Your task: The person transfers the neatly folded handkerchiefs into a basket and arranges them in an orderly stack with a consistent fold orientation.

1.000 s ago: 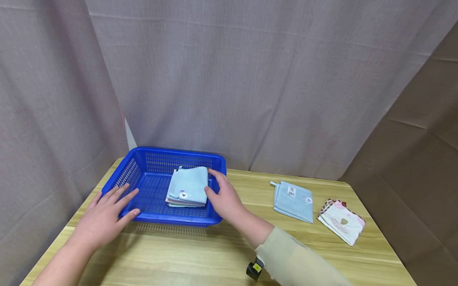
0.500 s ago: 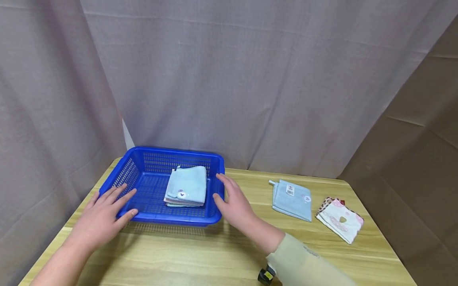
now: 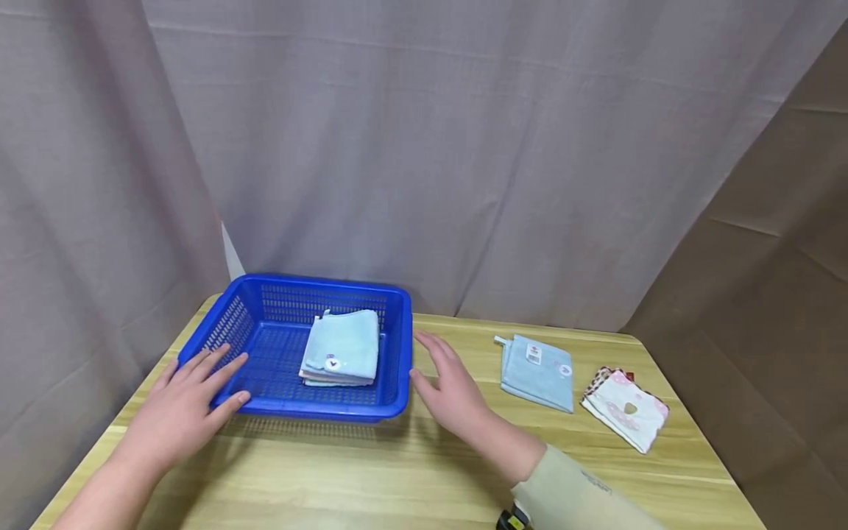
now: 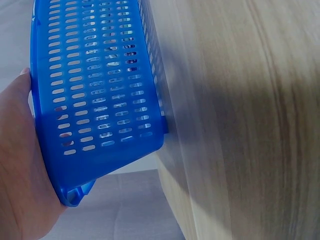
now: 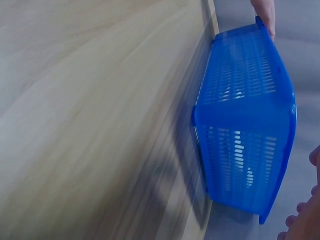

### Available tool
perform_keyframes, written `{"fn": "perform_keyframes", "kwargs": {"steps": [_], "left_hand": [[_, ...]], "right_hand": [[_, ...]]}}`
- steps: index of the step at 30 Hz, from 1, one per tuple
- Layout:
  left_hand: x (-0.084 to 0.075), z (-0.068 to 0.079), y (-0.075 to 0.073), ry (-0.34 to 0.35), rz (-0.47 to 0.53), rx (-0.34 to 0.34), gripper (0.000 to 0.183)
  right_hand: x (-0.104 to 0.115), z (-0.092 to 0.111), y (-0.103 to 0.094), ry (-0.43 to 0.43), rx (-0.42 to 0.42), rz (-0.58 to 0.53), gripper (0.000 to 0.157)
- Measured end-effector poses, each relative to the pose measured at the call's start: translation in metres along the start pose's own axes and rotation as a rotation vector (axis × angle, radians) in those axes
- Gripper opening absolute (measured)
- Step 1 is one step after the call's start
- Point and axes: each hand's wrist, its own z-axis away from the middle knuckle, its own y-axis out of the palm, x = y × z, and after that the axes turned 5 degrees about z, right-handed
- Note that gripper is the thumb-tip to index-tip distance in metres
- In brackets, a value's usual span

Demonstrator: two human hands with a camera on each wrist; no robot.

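Observation:
My left hand [image 3: 179, 412] rests on the near left corner of a blue plastic basket [image 3: 311, 407], its fingers spread over the rim. In the left wrist view that hand lies along the rim of the slotted basket wall [image 4: 95, 95]. Just off the basket's right side, my right hand [image 3: 453, 386] hovers with relaxed fingers and holds nothing. In the right wrist view only its fingertips [image 5: 302, 217] show at the edge. Inside the basket, toward the right, lies a stack of folded washcloths [image 3: 344, 340] with a light blue one on top.
To the right on the wooden table [image 3: 318, 478] lies another folded light blue washcloth [image 3: 539, 375] with a label. Beside it sits a white and pink patterned cloth [image 3: 626, 414]. Grey curtain [image 3: 424, 147] hangs behind the table, brown sheeting [image 3: 762, 309] at the right.
My right hand has drawn back to the right, from beside the washcloth stack to outside the basket's rim. The left hand stays on the basket corner; the view has shifted slightly.

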Motion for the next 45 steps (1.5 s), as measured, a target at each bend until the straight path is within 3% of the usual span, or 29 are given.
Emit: {"fn": "perform_keyframes", "kwargs": {"steps": [26,45], "left_hand": [[0.003,0.003,0.001,0.026,0.012,-0.05,0.059],[0.002,0.001,0.001,0.023,0.009,-0.026,0.061]], "right_hand": [[-0.046,0.025,-0.022,0.077,0.002,0.086,0.059],[-0.086,0.035,-0.037,0.145,-0.044,0.157,0.058]]}}
